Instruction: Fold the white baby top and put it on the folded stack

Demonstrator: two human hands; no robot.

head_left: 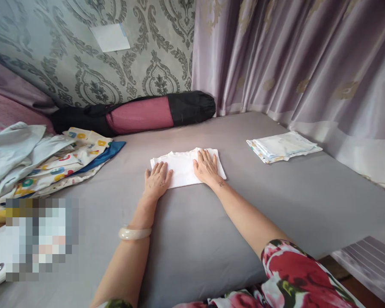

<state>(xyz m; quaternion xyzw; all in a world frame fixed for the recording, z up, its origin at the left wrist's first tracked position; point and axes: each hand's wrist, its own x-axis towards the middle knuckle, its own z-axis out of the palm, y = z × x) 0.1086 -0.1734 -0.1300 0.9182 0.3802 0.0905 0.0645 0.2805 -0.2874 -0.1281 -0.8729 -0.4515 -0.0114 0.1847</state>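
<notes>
A white folded cloth (pixel 182 169), perhaps a garment, lies flat on the grey bed sheet (pixel 192 226) in front of me. My left hand (pixel 158 177) rests palm down on its left end, fingers spread. On the right end lies my right hand (pixel 207 167), also flat with its fingers stretched out. Both hands press on the top of the cloth and grip nothing. A pale bangle (pixel 134 233) sits on my left forearm.
A folded stack of light cloths (pixel 284 146) lies at the right. Loose printed clothes (pixel 67 158) are heaped at the left, above a blurred patch and a white object (pixel 6 248). A black and pink mesh bag (pixel 141 113) lies along the wall; purple curtains (pixel 276 55) hang at the right.
</notes>
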